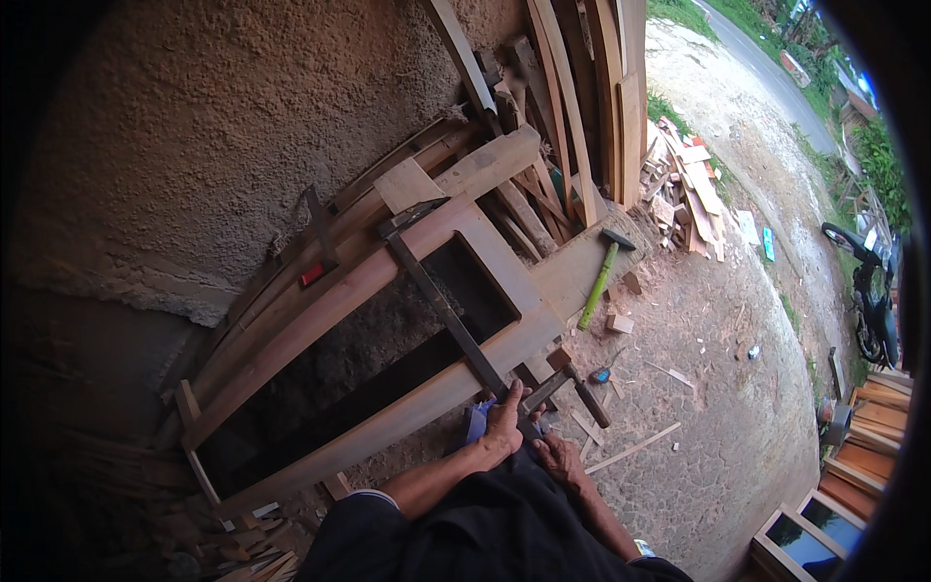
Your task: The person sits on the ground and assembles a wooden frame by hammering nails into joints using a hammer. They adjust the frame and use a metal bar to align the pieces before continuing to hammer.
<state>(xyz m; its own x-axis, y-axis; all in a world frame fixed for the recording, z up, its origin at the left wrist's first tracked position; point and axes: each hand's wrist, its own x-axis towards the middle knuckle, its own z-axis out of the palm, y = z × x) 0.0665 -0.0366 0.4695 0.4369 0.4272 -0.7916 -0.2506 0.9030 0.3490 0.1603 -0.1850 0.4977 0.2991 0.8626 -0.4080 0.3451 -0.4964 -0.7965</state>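
A long dark bar clamp (443,308) lies across a wooden frame (388,398), its fixed jaw over the far rail. The clamp's sliding arm and wooden screw handle (590,401) stick out to the right, beside the near rail. My left hand (501,424) is closed round the bar just off the near rail, thumb up. Close to its near end, my right hand (560,458) also grips the bar, fingers curled; part of them is hidden. Farther left, a second clamp with a red part (312,274) sits on the boards behind the frame.
A green-handled hammer (599,283) rests on a plank right of the frame. A small blue tool (601,375) and wood offcuts (621,324) lie on the ground. Boards (621,116) lean at the back by a rough wall (223,126). A motorcycle (870,301) stands far right.
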